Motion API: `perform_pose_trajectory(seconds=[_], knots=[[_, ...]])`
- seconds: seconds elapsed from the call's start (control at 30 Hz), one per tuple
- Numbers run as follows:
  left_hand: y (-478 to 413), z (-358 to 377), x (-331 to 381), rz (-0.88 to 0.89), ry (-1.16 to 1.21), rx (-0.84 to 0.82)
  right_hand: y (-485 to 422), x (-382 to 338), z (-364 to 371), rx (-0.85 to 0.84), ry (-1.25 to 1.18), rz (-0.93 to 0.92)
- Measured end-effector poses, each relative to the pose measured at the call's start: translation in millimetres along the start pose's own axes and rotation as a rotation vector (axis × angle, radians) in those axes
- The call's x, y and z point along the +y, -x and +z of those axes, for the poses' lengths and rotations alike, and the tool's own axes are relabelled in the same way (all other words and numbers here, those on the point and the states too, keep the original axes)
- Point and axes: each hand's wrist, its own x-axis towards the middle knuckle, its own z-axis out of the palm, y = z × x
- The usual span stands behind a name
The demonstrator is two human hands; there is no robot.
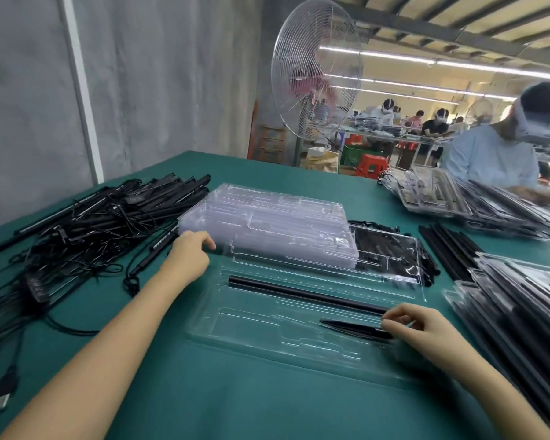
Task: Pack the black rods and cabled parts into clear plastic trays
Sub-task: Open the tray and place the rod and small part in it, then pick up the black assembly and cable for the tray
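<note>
My right grip (419, 328) pinches a black rod (346, 327) over the clear tray (251, 319), while my left grip (188, 254) touches the tray stack (267, 223), hold unclear.

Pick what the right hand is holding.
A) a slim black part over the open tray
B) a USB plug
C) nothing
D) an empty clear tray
A: the right hand pinches a slim black part between its fingers above the open clear tray. It is on the near side of the black rod that already lies in a slot.

Head-worn view, forward-down, close over table (235, 404)
</note>
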Motion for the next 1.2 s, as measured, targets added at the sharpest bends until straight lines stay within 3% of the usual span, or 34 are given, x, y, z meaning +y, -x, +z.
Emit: perform_pose_trajectory(seconds=[0.07, 0.13, 0.2, 0.3, 0.47, 0.6, 0.73, 0.87, 1.03, 1.2], knots=[[-5.5, -5.9, -12.3, -0.002, -0.257, 0.064, -0.4, 0.4, 5.7, 0.039, 0.009, 0.008], [-9.8, -13.4, -27.1, -0.114, -0.440, 0.118, 0.4, -0.1, 11.4, 0.073, 0.041, 0.019], [-12.2, -21.0, -37.0, -0.257, -0.543, 0.098, -0.5, -1.7, 14.6, 0.091, 0.052, 0.015], [-17.2, -24.5, -40.8, -0.284, -0.679, 0.024, -1.6, -3.8, 13.8, 0.110, 0.038, 0.017], [-25.4, -40.7, -41.7, -0.194, -0.680, -0.039, -1.2, -1.6, 13.1, 0.121, 0.031, 0.025], [-33.7, -73.0, -49.3, -0.125, -0.804, 0.201, -2.9, -2.6, 12.4, 0.114, 0.033, 0.045], [-32.0, -93.3, -66.7, -0.276, -0.883, 0.035, -3.4, -7.3, 12.1, 0.095, 0.047, 0.064], [-29.7, -93.8, -67.9, -0.200, -0.950, 0.149, -0.1, -10.7, 11.7, 0.092, 0.032, 0.078], [-28.8, -98.6, -69.9, -0.262, -1.023, 0.008, 1.0, -11.4, 10.6, 0.092, 0.033, 0.080], [-27.6, -98.4, -78.7, -0.156, -0.935, 0.058, -0.8, -8.8, 12.0, 0.102, 0.029, 0.088]])
